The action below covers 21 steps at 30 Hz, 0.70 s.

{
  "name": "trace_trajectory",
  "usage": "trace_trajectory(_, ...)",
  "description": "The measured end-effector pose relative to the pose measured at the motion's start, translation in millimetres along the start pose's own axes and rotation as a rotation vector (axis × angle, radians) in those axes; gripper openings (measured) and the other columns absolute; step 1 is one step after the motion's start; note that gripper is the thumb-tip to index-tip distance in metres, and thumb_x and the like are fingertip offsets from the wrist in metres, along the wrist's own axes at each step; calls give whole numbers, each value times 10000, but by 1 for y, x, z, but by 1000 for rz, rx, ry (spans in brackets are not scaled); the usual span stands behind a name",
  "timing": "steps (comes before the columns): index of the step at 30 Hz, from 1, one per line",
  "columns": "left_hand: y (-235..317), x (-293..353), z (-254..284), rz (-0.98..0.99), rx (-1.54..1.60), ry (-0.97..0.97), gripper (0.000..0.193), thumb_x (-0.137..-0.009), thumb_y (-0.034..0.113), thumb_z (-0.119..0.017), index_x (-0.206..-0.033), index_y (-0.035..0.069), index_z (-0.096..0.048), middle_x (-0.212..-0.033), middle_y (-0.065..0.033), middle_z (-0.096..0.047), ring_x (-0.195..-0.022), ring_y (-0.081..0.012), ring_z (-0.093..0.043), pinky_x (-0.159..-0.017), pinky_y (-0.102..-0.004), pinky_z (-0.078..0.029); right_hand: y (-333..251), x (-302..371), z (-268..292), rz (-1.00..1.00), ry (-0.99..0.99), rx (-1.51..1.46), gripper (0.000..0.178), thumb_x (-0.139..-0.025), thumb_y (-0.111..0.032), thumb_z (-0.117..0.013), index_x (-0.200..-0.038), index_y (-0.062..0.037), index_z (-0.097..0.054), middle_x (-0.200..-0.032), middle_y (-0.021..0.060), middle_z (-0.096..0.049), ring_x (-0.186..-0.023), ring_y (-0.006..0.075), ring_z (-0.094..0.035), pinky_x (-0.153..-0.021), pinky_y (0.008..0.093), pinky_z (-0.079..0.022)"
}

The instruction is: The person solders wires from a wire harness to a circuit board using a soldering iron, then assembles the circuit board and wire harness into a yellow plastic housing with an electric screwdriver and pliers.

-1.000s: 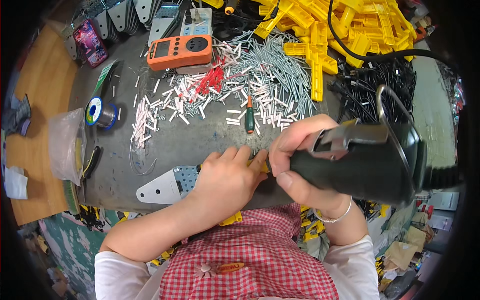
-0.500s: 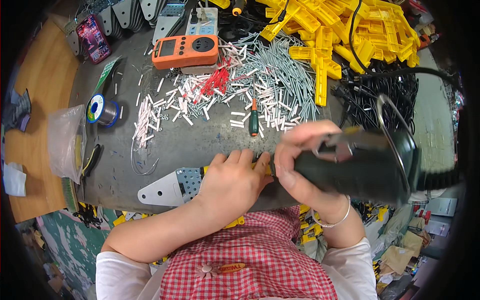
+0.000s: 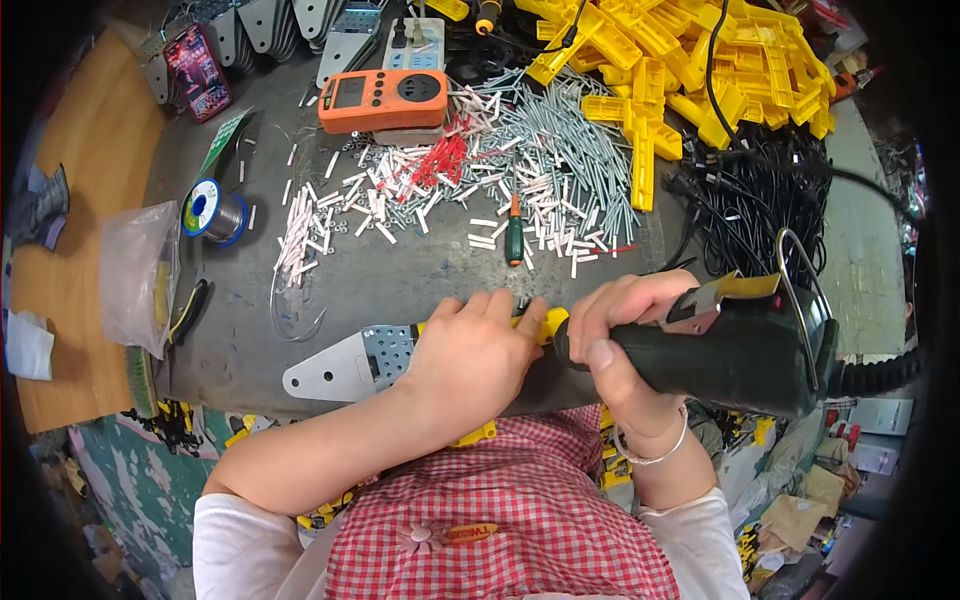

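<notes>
1. Compared with half a second ago, the black power tool (image 3: 730, 350) is drawn slightly to the right; more of the yellow plastic handle (image 3: 552, 324) is now exposed between its rounded nose and the left hand (image 3: 470, 345); the tool, blurred earlier, is now seen sharply.
2. The tool's narrow front is wrapped by the closed right hand (image 3: 625, 330); the handle is covered by the left hand, its fingers curved downward; how tightly it is gripped cannot be told.
3. The tool is smooth and dark, fitted with a bent wire loop (image 3: 792, 300) and a ribbed cord sleeve (image 3: 875, 375).
4. The handle is joined to a flat grey metal plate (image 3: 330, 372), tapered to a rounded tip and pierced with round holes; beside it, a bluish perforated section (image 3: 393, 350) is seen; the piece is placed along the near edge of the dark workbench (image 3: 390, 280).
5. Beyond it, slender metal screws (image 3: 585, 150) and white tubes (image 3: 298, 235) are scattered.
</notes>
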<state>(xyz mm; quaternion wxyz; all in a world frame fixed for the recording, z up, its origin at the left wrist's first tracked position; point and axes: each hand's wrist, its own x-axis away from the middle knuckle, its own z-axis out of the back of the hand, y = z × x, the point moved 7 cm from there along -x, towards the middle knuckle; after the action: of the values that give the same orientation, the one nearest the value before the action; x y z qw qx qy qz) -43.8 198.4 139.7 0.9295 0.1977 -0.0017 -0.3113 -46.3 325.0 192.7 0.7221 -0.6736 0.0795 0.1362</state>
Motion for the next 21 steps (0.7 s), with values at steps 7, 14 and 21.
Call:
trace_trajectory(7,-9,-10,-5,17,47,82,436,-890,296,-717,-1296,154,-643,-916,-125,-649,-884,-322,-683,-746,-458,-537,-63,13,-15,203,-146,-75,241,-762,34,-764,-976,24,-653,-738,64,-662,-677,171,-660,-651,297,-537)
trace_trajectory(14,-20,-5,-9,18,80,38,442,-901,347,-719,-1286,142,-649,-980,-146,-649,-943,-332,-666,-792,-468,-538,-57,34,-67,72,-444,-65,298,-755,54,-763,-998,-11,-602,-721,108,-637,-614,230,-615,-574,356,-516)
trace_trajectory(21,-66,82,26,327,147,72,491,-931,351,-701,-1255,-9,-621,-1072,-195,-595,-1062,-383,-555,-909,-479,-476,-42,40,-64,59,-364,-103,331,-814,59,-726,-1067,-46,-541,-763,103,-611,-684,223,-610,-658,373,-523)
